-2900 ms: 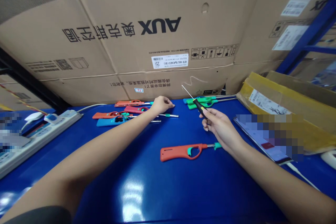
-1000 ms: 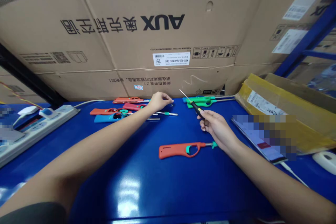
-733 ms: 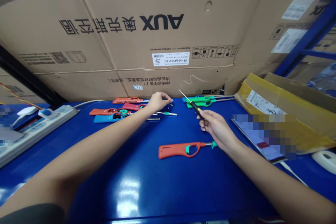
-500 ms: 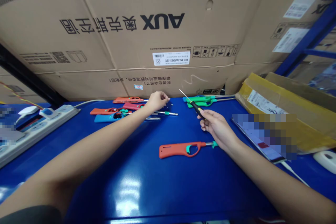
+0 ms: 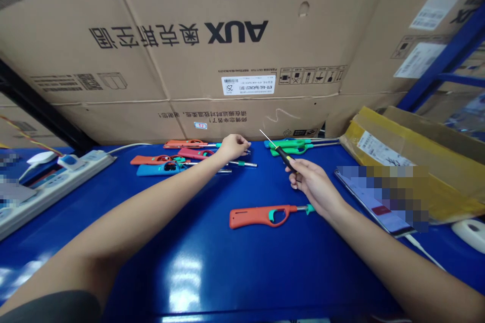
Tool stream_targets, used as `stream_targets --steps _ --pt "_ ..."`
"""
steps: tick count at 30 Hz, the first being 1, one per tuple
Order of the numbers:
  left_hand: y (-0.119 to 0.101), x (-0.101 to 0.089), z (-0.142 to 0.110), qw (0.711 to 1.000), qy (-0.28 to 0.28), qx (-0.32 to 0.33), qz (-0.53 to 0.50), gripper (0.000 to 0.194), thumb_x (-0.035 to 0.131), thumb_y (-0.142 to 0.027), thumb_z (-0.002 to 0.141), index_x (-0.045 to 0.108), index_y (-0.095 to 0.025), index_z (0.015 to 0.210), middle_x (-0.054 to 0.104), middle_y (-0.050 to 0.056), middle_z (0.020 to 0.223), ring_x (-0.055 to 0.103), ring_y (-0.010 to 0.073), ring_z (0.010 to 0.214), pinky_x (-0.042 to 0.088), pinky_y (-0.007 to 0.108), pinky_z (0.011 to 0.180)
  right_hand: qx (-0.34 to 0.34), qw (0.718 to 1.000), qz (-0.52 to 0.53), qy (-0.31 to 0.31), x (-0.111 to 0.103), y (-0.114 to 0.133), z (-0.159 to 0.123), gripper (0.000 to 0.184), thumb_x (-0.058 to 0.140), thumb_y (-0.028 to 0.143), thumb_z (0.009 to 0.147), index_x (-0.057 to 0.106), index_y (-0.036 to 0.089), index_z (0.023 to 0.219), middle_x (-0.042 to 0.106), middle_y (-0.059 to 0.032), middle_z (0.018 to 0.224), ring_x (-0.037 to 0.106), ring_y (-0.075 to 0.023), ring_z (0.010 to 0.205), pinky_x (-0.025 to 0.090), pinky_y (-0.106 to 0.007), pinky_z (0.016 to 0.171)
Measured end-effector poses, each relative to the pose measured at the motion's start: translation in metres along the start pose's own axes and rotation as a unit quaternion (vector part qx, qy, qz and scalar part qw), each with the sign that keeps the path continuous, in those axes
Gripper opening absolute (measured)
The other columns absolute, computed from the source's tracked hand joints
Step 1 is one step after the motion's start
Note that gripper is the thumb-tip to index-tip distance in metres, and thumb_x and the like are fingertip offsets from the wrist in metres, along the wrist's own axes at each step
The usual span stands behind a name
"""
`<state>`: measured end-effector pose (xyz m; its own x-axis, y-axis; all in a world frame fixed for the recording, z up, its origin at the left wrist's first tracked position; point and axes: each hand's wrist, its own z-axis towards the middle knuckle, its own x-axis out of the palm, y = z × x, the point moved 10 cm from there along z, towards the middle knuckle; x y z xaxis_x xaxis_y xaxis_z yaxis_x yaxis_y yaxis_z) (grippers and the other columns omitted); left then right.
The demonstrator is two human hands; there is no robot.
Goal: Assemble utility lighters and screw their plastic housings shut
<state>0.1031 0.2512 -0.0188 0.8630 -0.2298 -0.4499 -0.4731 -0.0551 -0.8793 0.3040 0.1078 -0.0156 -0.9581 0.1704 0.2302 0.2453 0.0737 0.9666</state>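
Observation:
My right hand grips a screwdriver by its black and yellow handle, the thin shaft tilted up to the left. My left hand is at the back of the table with its fingers bent together in a pinch, beside tiny metal bits. Whatever is between those fingertips is too small to make out. An orange gas lighter with a green trigger lies in front of both hands, its nozzle end partly behind my right wrist. Left of my left hand rest a red lighter, a blue lighter and orange lighters.
Green lighters lie at the back, near a yellow-taped cardboard box. A phone on a cable lies right of my right hand. A power strip runs along the left. A large carton walls off the back.
My left hand has shifted slightly right, and its fingers have come down nearer the table by the tiny metal bits. My right hand keeps the screwdriver in nearly the same place.

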Motion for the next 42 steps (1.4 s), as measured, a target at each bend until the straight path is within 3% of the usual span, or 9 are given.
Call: stream_targets --steps 5,9,11,13,16,20,23,27,42 --pt "-0.013 -0.006 -0.009 0.999 -0.013 0.025 -0.026 0.036 0.063 -0.036 0.099 0.06 -0.017 0.129 0.062 0.011 0.129 0.065 0.0244 0.11 0.058 0.046 0.093 -0.001 1.0 -0.003 -0.003 0.0 0.001 -0.001 0.047 0.088 0.054 0.056 0.064 0.017 0.072 0.061 0.0011 0.067 0.048 -0.0081 0.051 0.033 -0.023 0.046" --pt "-0.018 -0.012 -0.043 0.997 0.007 0.047 -0.067 0.036 0.063 -0.037 0.099 0.06 -0.016 0.129 0.063 0.011 0.128 0.065 0.0241 0.109 0.058 0.045 0.092 -0.022 1.0 0.007 -0.018 -0.002 0.008 -0.003 0.043 0.083 0.047 0.064 0.069 0.017 0.09 0.062 0.0018 0.067 0.048 -0.0088 0.05 0.032 -0.024 0.046" --pt "-0.013 -0.017 -0.069 0.995 0.017 0.05 -0.086 0.035 0.063 -0.038 0.099 0.061 -0.015 0.125 0.065 0.01 0.123 0.067 0.0225 0.104 0.059 0.043 0.088 -0.043 0.999 0.018 -0.028 -0.003 0.015 -0.005 0.041 0.077 0.044 0.069 0.069 0.018 0.101 0.058 0.0039 0.065 0.047 -0.0091 0.049 0.032 -0.024 0.046" --pt "-0.002 -0.021 -0.096 0.993 0.027 0.047 -0.103 0.028 0.061 -0.04 0.1 0.065 -0.013 0.109 0.068 0.007 0.105 0.067 0.0177 0.089 0.058 0.036 0.079 -0.07 0.996 0.031 -0.035 -0.005 0.025 -0.008 0.036 0.074 0.04 0.073 0.069 0.02 0.102 0.053 0.006 0.061 0.043 -0.0088 0.049 0.032 -0.024 0.046" --pt "0.015 -0.024 -0.134 0.99 0.043 0.033 -0.133 0.034 0.055 -0.041 0.099 0.062 -0.015 0.079 0.068 0.004 0.081 0.062 0.0129 0.07 0.051 0.025 0.065 -0.106 0.993 0.045 -0.034 -0.002 0.04 -0.016 0.025 0.077 0.034 0.072 0.068 0.021 0.092 0.045 0.0078 0.057 0.038 -0.0079 0.049 0.031 -0.023 0.046" --pt "0.028 -0.021 -0.166 0.983 0.073 0.012 -0.171 0.036 0.065 -0.05 0.086 0.062 -0.016 0.075 0.068 0.004 0.077 0.061 0.0134 0.067 0.047 0.024 0.061 -0.098 0.994 0.05 -0.009 0.019 0.052 -0.023 0.026 0.085 0.033 0.07 0.065 0.019 0.077 0.039 0.0086 0.057 0.036 -0.0063 0.05 0.031 -0.021 0.045" --pt "0.03 -0.017 -0.176 0.977 0.09 0.004 -0.192 0.041 0.068 -0.057 0.083 0.063 -0.016 0.076 0.068 0.004 0.077 0.059 0.0125 0.065 0.046 0.024 0.061 -0.058 0.996 0.07 0.003 0.041 0.051 -0.023 0.031 0.085 0.038 0.07 0.062 0.018 0.075 0.048 0.0057 0.064 0.042 -0.0066 0.05 0.034 -0.02 0.042" --pt "0.031 -0.015 -0.179 0.971 0.101 0.008 -0.216 0.043 0.07 -0.06 0.081 0.064 -0.017 0.078 0.068 0.003 0.079 0.056 0.011 0.065 0.044 0.024 0.062 -0.101 0.992 0.079 -0.007 0.055 0.057 -0.024 0.026 0.077 0.039 0.073 0.063 0.018 0.075 0.066 -0.0013 0.077 0.053 -0.0089 0.053 0.044 -0.021 0.042" --pt "0.033 -0.006 -0.185 0.971 0.131 -0.005 -0.198 0.04 0.07 -0.057 0.083 0.064 -0.019 0.072 0.065 0.002 0.069 0.052 0.0115 0.057 0.041 0.024 0.055 -0.171 0.985 0.001 -0.009 0.054 0.039 -0.036 0.019 0.067 0.037 0.085 0.061 0.022 0.076 0.065 -0.001 0.074 0.057 -0.0124 0.048 0.049 -0.027 0.04"
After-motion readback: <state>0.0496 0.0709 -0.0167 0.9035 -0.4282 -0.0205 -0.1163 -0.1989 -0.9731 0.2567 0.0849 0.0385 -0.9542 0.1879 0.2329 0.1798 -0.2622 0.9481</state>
